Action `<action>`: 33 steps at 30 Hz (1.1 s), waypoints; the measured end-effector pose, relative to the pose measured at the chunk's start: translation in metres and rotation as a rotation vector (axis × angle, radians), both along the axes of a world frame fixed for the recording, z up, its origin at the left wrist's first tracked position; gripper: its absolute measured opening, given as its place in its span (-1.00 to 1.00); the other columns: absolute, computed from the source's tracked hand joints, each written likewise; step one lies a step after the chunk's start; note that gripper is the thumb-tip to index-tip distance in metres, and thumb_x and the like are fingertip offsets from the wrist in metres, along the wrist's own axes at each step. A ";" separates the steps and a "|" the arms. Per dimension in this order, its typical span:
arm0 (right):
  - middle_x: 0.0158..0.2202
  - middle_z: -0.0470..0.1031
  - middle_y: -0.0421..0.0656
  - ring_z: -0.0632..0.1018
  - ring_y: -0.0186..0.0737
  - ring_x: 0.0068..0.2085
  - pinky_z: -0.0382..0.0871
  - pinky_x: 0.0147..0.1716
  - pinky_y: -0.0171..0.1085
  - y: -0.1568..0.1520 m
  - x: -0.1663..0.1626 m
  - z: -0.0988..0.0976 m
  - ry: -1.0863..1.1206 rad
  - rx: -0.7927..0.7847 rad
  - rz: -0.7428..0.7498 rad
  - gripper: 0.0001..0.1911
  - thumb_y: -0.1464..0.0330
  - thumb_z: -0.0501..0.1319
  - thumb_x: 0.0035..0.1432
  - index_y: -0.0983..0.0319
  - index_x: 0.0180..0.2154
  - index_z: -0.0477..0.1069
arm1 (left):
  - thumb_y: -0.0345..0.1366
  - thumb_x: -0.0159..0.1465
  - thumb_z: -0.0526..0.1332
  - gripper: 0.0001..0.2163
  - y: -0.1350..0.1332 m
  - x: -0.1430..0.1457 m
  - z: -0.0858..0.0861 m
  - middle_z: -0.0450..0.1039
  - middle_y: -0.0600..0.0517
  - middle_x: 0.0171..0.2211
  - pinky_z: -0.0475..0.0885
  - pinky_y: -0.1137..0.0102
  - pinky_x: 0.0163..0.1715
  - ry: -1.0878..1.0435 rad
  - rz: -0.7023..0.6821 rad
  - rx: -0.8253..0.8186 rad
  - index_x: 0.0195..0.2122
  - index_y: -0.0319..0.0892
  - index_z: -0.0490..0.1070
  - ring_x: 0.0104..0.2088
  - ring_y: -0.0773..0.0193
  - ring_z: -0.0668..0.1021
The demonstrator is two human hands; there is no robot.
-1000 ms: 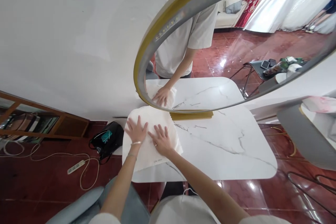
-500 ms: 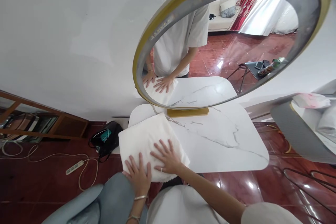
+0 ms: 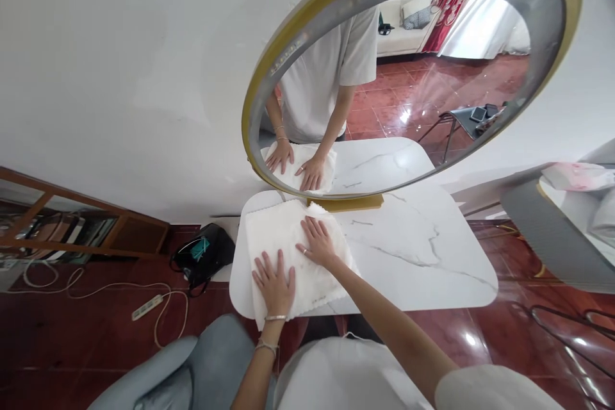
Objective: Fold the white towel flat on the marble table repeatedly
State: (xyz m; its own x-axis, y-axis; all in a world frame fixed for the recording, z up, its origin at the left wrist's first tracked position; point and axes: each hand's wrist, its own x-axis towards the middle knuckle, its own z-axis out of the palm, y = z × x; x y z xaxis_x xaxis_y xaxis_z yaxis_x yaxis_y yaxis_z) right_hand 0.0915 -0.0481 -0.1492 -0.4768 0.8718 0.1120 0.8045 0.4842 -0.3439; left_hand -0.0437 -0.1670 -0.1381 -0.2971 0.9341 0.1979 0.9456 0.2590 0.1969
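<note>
A white cloth (image 3: 281, 224) with a scalloped edge lies spread over the left part of the white marble-patterned table (image 3: 398, 269). My left hand (image 3: 275, 283) rests flat on its lower left area, fingers spread, a bracelet at the wrist. Farther up and to the right, my right hand (image 3: 317, 242) presses on the cloth with its fingers outstretched and a ring showing. One corner of the cloth reaches the gold base (image 3: 353, 203) of the round mirror, and its lower left corner hangs past the table's near edge.
The gold-framed mirror (image 3: 408, 96) leans over the table and reflects both arms. A black bag (image 3: 206, 256), a power strip (image 3: 147, 307) and a wooden shelf (image 3: 134, 232) are to the left. A grey chair (image 3: 211, 359) is near my left arm; another seat (image 3: 552, 230) stands at right.
Both hands and the cloth have moved forward and to the right, toward the mirror base. More of the table's left end now shows beside the cloth.
</note>
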 end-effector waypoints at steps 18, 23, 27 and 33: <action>0.34 0.01 -0.02 0.00 -0.12 0.35 -0.09 0.27 -0.01 -0.077 0.153 -0.011 -0.093 0.060 -0.462 -0.35 0.11 -0.17 0.31 0.27 0.33 -0.10 | -0.03 0.24 0.13 -0.34 -0.010 0.117 0.004 -0.28 -0.09 0.38 -0.08 -0.10 0.26 -0.144 -0.420 -0.072 0.33 -0.03 -0.04 0.35 -0.14 -0.18; 0.34 0.01 -0.02 0.03 -0.07 0.34 -0.05 0.25 0.04 -0.099 0.217 -0.016 -0.108 0.070 -0.751 -0.30 0.03 -0.24 0.28 0.26 0.31 -0.06 | 0.01 0.25 0.09 -0.32 0.005 0.174 0.004 -0.28 -0.11 0.38 -0.05 -0.10 0.26 -0.181 -0.656 -0.041 0.35 -0.02 -0.12 0.35 -0.15 -0.10; 0.34 0.00 0.00 -0.01 -0.05 0.35 -0.07 0.25 0.07 -0.100 0.218 -0.017 -0.128 0.073 -0.817 -0.32 0.07 -0.24 0.29 0.29 0.31 -0.06 | -0.01 0.26 0.09 -0.32 0.012 0.184 0.003 -0.22 -0.11 0.37 -0.01 -0.08 0.25 -0.194 -0.685 -0.040 0.35 0.00 -0.15 0.35 -0.12 -0.09; 0.37 -0.09 -0.02 -0.06 -0.09 0.36 -0.09 0.27 0.05 -0.090 0.171 -0.017 -0.149 0.115 -0.590 -0.37 0.21 -0.16 0.32 0.23 0.35 -0.21 | -0.03 0.26 0.11 -0.36 0.002 0.133 0.003 -0.22 -0.04 0.38 0.00 -0.01 0.26 -0.128 -0.624 -0.009 0.33 0.04 -0.06 0.34 -0.08 -0.04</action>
